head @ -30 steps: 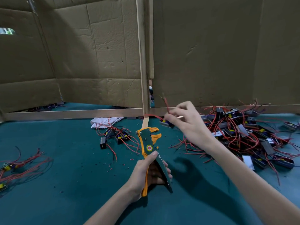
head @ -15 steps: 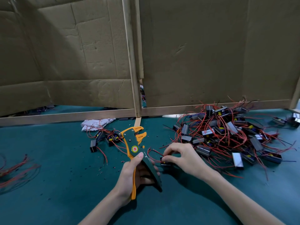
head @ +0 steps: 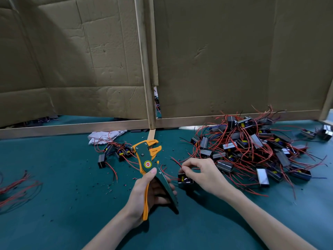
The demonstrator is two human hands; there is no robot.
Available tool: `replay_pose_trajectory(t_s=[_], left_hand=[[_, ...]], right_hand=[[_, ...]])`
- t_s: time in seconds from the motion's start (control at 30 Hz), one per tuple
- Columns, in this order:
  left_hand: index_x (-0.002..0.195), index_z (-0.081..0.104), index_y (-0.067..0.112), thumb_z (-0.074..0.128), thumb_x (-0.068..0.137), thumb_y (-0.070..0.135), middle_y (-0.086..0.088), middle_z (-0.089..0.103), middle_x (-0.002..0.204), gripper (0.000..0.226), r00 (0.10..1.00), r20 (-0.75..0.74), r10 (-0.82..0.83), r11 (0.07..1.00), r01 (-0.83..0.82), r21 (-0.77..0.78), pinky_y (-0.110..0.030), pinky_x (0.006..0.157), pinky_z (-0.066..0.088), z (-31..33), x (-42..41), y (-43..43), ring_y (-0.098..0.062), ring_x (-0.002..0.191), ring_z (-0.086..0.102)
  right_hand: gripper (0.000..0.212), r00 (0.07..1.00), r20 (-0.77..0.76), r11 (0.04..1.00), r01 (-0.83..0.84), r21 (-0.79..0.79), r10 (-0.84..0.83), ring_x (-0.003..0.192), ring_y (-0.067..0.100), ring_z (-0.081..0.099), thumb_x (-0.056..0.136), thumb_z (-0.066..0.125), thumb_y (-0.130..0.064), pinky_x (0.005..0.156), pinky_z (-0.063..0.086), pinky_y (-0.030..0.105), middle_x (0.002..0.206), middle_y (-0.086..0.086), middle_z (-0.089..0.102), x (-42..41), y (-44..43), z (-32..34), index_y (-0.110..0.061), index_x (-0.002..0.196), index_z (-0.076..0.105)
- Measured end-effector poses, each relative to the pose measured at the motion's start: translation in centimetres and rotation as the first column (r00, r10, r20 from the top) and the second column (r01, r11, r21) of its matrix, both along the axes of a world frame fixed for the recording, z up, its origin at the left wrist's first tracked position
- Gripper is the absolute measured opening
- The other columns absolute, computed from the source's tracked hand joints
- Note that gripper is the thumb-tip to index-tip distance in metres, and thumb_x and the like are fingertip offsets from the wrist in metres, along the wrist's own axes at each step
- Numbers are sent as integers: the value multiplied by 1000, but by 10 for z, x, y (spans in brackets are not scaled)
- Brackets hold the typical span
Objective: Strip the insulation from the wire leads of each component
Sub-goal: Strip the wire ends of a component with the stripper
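Observation:
My left hand (head: 149,192) grips the handles of an orange and green wire stripper (head: 148,157), its jaws pointing up and away from me. Just to its right, my right hand (head: 203,175) holds a small black component (head: 184,179) low over the green table and pinches one of its thin red leads (head: 175,162) between thumb and forefinger. The lead ends lie near the stripper's handles, apart from the jaws. A big pile of like components with red and black wires (head: 252,147) lies to the right.
A small group of components (head: 117,152) lies left of the stripper, by a white cloth (head: 106,135). Loose red wires (head: 16,186) sit at the far left. Cardboard walls on a wooden frame (head: 146,69) close the back. Dark insulation bits dot the table (head: 63,204).
My right hand came down from the raised spot by the pile to the table beside the stripper, holding a component, and now pinches its lead. The left hand kept its grip.

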State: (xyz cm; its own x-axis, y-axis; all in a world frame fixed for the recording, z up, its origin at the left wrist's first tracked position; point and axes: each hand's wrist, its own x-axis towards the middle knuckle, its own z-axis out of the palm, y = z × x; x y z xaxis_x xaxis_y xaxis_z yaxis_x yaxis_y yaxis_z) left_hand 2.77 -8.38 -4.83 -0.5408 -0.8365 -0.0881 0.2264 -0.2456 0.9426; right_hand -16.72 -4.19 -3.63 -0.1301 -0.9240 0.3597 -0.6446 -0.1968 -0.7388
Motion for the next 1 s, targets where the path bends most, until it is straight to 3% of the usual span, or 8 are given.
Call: replay_pose_trajectory(t_s=[0.23, 0.5, 0.6, 0.73, 0.87, 1.0], left_hand=[[84, 69, -3, 54, 71, 49, -29, 65, 83, 55, 1000, 9, -15, 1000, 15, -10, -44, 65, 56, 0, 1, 1, -40, 78, 67], [89, 65, -7, 54, 72, 48, -29, 65, 84, 58, 1000, 9, -29, 1000, 29, -6, -45, 66, 56, 2, 1, 2, -40, 78, 67], [88, 67, -6, 59, 75, 44, -29, 64, 84, 52, 999, 8, -51, 999, 51, -7, -45, 66, 55, 2, 3, 1, -40, 78, 67], [85, 71, 0, 62, 72, 47, -27, 65, 85, 50, 992, 28, -119, 992, 120, -28, -43, 68, 55, 2, 5, 1, -40, 80, 67], [85, 72, 2, 64, 65, 50, -25, 67, 86, 53, 976, 47, -214, 976, 216, -39, -37, 65, 55, 1, 6, 2, -39, 80, 68], [87, 72, 3, 62, 66, 53, -24, 67, 87, 55, 964, 51, -260, 964, 262, -46, -40, 70, 56, 0, 8, 0, -39, 81, 68]], right_hand=[[15, 1000, -5, 1000, -13, -5, 13, 76, 0, 66, 90, 62, -11, 81, 52, 24, 78, -12, 74, -1, 1, 1, -18, 88, 75], [12, 999, -51, 1000, 0, 15, 1, 84, 8, 68, 89, 61, -8, 85, 50, 26, 84, -5, 75, -2, 2, 3, -14, 88, 71], [20, 992, 129, 999, -13, 34, 9, 75, 5, 68, 88, 57, 1, 77, 50, 18, 78, -2, 73, 1, 2, 5, -18, 82, 61], [19, 882, 469, 992, -93, 80, 44, 64, 5, 59, 95, 53, -1, 67, 47, 15, 66, -1, 66, 5, 3, 11, -13, 85, 64], [25, 793, 606, 990, -123, 69, 56, 74, 18, 58, 97, 50, -8, 70, 46, 19, 62, 4, 57, 4, 7, 20, -9, 75, 60], [27, 621, 779, 959, -263, 105, 86, 74, 26, 58, 99, 44, -13, 59, 49, 25, 67, 7, 62, 5, 14, 30, -12, 72, 49]])
